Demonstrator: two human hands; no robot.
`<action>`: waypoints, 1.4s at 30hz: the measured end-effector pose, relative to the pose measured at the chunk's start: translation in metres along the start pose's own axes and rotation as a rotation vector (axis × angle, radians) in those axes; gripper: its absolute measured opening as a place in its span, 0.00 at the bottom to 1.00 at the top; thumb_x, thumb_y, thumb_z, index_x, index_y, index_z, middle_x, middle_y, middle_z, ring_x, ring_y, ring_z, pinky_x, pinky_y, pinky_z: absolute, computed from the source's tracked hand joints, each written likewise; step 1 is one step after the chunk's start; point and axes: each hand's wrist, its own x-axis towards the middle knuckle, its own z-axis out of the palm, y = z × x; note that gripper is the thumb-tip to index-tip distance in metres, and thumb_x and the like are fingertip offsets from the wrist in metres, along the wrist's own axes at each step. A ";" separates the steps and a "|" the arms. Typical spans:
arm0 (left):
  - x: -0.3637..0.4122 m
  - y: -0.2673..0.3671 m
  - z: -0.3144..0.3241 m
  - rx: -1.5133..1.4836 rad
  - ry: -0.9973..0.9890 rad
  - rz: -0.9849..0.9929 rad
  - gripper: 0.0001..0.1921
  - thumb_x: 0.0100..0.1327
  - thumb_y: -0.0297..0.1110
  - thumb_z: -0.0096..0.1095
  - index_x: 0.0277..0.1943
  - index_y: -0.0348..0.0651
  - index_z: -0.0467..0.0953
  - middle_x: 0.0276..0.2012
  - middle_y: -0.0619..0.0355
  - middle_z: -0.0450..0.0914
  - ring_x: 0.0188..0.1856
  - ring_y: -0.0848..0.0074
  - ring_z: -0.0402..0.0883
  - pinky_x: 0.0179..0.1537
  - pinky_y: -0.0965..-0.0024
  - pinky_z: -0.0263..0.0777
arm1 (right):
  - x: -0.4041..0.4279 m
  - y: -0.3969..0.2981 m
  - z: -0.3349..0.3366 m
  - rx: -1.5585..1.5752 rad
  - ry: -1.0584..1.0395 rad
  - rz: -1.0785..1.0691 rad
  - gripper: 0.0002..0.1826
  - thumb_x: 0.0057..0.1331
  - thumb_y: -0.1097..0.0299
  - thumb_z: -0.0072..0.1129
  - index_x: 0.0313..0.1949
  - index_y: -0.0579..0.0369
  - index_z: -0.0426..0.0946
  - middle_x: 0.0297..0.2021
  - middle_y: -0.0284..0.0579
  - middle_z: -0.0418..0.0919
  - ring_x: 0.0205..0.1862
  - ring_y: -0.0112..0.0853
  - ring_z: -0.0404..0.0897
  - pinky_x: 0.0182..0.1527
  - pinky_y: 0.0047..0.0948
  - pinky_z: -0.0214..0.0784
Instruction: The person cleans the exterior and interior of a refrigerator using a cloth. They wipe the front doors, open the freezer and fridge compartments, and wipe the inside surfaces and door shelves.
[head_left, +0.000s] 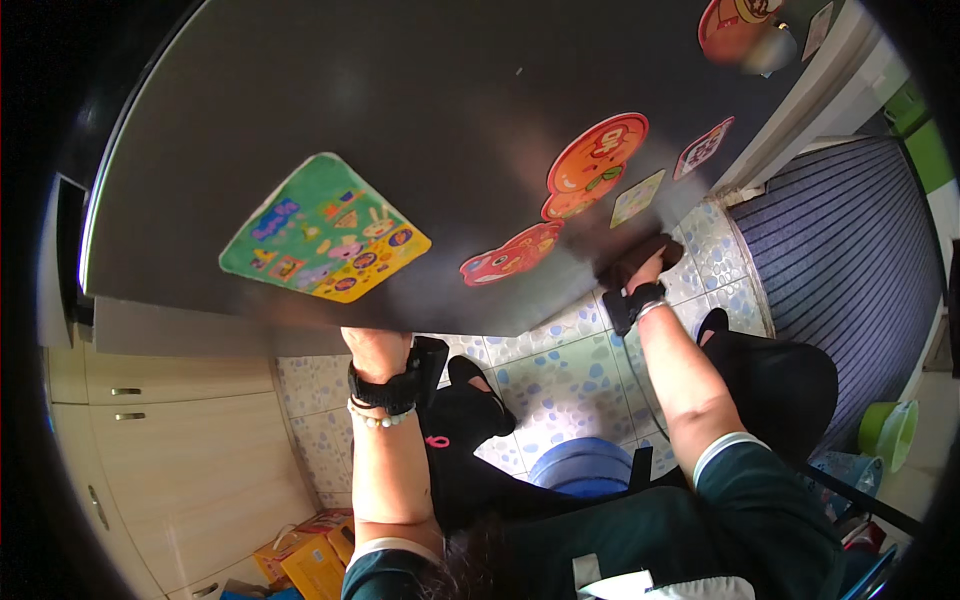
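A large dark grey panel (420, 97), like the side or door of a refrigerator, fills the space before me. My left hand (377, 351) reaches behind its near edge, which hides the fingers, so what it touches cannot be seen. Lower down on the right, my right hand (646, 276) presses a dark brown cloth (626, 259) against the panel, near its far lower edge. The cloth is blurred. Flat cartoon stickers or magnets lie on the panel: a green and yellow sheet (330, 232), an orange figure (596, 165) and a red figure (514, 253).
Pale wooden cabinets (187, 465) stand at left, with orange boxes (311, 562) by them. Below me a blue round tub or stool (581, 465) sits on the patterned tile floor (559, 382). At right are a dark ribbed curved surface (847, 240) and a green bucket (889, 433).
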 end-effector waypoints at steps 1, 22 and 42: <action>-0.007 0.002 -0.008 0.004 0.026 -0.020 0.27 0.68 0.49 0.52 0.61 0.37 0.64 0.54 0.52 0.74 0.51 0.66 0.77 0.47 0.67 0.76 | -0.043 0.010 0.012 -0.005 -0.006 0.111 0.38 0.70 0.36 0.31 0.57 0.62 0.69 0.56 0.55 0.72 0.57 0.43 0.72 0.59 0.36 0.63; -0.005 0.009 0.007 0.025 0.088 -0.006 0.31 0.68 0.61 0.46 0.61 0.45 0.66 0.55 0.57 0.74 0.56 0.66 0.74 0.56 0.60 0.70 | -0.379 -0.104 0.151 -0.720 -0.850 -1.392 0.28 0.55 0.61 0.65 0.53 0.56 0.70 0.51 0.53 0.72 0.54 0.48 0.69 0.62 0.47 0.55; -0.004 0.011 -0.008 -0.099 0.004 0.071 0.22 0.70 0.44 0.51 0.58 0.37 0.67 0.49 0.51 0.75 0.48 0.66 0.77 0.47 0.62 0.75 | -0.249 -0.032 0.081 -0.964 -1.232 -0.536 0.13 0.62 0.60 0.52 0.22 0.50 0.76 0.20 0.40 0.77 0.25 0.36 0.76 0.29 0.31 0.65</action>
